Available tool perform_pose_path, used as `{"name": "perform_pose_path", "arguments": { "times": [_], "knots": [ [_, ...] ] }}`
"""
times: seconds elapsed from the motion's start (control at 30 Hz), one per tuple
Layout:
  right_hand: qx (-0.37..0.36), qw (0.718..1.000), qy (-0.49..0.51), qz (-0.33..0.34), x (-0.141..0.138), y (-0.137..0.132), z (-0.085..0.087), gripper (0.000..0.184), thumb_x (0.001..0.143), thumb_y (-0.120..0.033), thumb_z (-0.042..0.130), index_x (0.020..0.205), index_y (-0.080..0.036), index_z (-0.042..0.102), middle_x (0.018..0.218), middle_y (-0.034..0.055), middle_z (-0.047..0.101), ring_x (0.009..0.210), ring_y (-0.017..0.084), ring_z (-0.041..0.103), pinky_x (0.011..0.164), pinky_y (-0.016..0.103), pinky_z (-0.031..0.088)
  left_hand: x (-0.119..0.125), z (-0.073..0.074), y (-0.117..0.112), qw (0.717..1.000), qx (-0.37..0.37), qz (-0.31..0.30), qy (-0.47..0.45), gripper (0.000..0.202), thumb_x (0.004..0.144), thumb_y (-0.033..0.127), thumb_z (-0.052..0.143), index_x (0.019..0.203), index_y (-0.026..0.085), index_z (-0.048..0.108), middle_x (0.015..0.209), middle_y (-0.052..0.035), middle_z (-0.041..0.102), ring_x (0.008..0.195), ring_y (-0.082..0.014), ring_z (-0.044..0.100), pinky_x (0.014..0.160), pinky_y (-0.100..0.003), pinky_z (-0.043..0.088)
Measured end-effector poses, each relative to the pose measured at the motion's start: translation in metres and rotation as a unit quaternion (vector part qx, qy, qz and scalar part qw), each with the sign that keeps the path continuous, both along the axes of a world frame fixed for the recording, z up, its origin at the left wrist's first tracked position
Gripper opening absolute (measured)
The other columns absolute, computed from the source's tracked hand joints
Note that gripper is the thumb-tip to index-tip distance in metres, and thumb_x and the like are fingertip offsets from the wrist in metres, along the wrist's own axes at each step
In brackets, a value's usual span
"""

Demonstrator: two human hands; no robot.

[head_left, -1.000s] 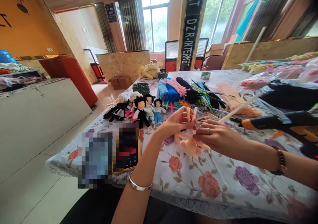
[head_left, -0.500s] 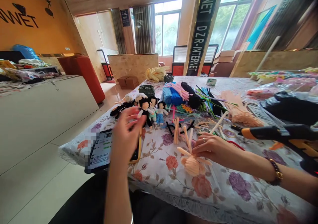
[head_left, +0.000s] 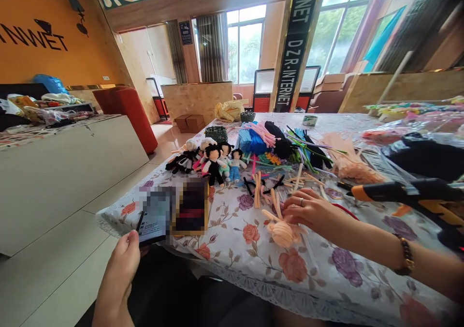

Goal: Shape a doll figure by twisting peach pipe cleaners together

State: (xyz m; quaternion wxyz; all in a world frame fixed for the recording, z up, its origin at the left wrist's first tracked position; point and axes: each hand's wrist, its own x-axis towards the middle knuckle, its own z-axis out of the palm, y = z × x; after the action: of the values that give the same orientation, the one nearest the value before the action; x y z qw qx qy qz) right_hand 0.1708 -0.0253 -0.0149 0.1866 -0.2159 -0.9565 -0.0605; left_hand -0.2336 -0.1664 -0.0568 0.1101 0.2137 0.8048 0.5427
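Your left hand (head_left: 121, 264) sits low at the near-left corner of the table (head_left: 253, 269), off its lace edge, thumb pressed on the lower corner of the phone (head_left: 154, 218), which lies at that edge; whether the fingers close beneath it you cannot tell from here. Your right hand (head_left: 308, 211) lies on the flowered cloth, fingers loosely curled and touching the peach pipe-cleaner figure (head_left: 282, 230), which rests on the table just left of the hand; it grips nothing firmly. A bare strip of cloth runs between the figure and the near edge; the floor (head_left: 54, 249) to your left is broad and free up to the white counter (head_left: 65, 172). Behind the figure the room narrows: loose peach stems (head_left: 258, 191), the row of small dolls (head_left: 210, 160) and the bundled pipe cleaners (head_left: 268, 138) crowd the middle; the glue gun (head_left: 398, 191) lies close on the right, beyond your forearm. Half a second ago your left hand hovered over the phone; it has dropped to the corner since; the right hand and figure have stayed put.
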Motion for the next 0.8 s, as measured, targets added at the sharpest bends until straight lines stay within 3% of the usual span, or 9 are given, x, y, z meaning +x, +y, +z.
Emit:
{"name": "perform_pose_path", "arguments": {
  "times": [0.07,0.17,0.33,0.57,0.7,0.8],
  "knots": [
    [0.046,0.999,0.001,-0.016,0.002,-0.006,0.005,0.009,0.084,-0.020,0.058,0.086,-0.023,0.067,0.093,0.0038,0.070,0.088,0.021,0.063,0.082,0.042,0.047,0.011,0.007,0.007,0.993,0.004,0.013,-0.121,0.011,0.080,0.026,0.048,0.077,0.020,0.056,0.069,-0.0039,0.062,0.075,-0.0234,0.063,0.082,-0.042,0.052],
    [0.074,0.997,0.022,-0.016,0.002,-0.017,0.011,0.011,0.087,-0.019,0.055,0.093,-0.020,0.064,0.095,0.0054,0.069,0.090,0.020,0.062,0.085,0.040,0.047,0.022,0.018,0.012,0.980,0.053,0.047,-0.186,0.013,0.082,0.023,0.044,0.079,0.019,0.056,0.070,-0.0039,0.059,0.069,-0.0200,0.062,0.080,-0.041,0.054],
    [0.076,0.995,0.066,0.018,-0.003,-0.035,0.018,0.015,0.090,-0.017,0.049,0.101,-0.019,0.058,0.097,0.0059,0.068,0.091,0.018,0.061,0.085,0.040,0.047,0.029,0.026,0.011,0.969,0.109,0.045,-0.218,0.015,0.080,0.012,0.041,0.078,0.015,0.056,0.078,-0.0032,0.060,0.069,-0.0145,0.059,0.080,-0.039,0.055],
    [0.018,0.992,0.118,0.032,-0.007,-0.046,0.013,0.027,0.089,-0.014,0.047,0.114,-0.021,0.053,0.101,0.0069,0.067,0.093,0.020,0.061,0.087,0.042,0.048,0.037,0.016,0.004,0.965,0.175,0.084,-0.177,0.013,0.075,0.010,0.043,0.077,0.014,0.055,0.078,-0.0028,0.058,0.078,-0.0170,0.060,0.091,-0.046,0.050],
    [-0.072,0.981,0.181,-0.025,-0.012,-0.052,0.011,0.027,0.089,-0.018,0.049,0.114,-0.028,0.054,0.103,0.0049,0.067,0.093,0.021,0.064,0.078,0.036,0.053,0.049,0.019,-0.008,0.975,0.173,0.115,-0.083,0.024,0.075,0.015,0.043,0.093,0.015,0.059,0.079,-0.0023,0.058,0.084,-0.0208,0.062,0.090,-0.047,0.051],
    [-0.256,0.934,0.239,-0.070,-0.018,-0.057,0.012,0.027,0.090,-0.029,0.047,0.117,-0.032,0.052,0.106,0.0045,0.067,0.095,0.020,0.065,0.075,0.033,0.056,0.073,0.031,-0.011,0.972,0.208,0.083,-0.076,0.025,0.080,0.019,0.045,0.099,0.016,0.060,0.088,-0.0029,0.061,0.092,-0.0199,0.062,0.090,-0.040,0.052]
  ]
}}
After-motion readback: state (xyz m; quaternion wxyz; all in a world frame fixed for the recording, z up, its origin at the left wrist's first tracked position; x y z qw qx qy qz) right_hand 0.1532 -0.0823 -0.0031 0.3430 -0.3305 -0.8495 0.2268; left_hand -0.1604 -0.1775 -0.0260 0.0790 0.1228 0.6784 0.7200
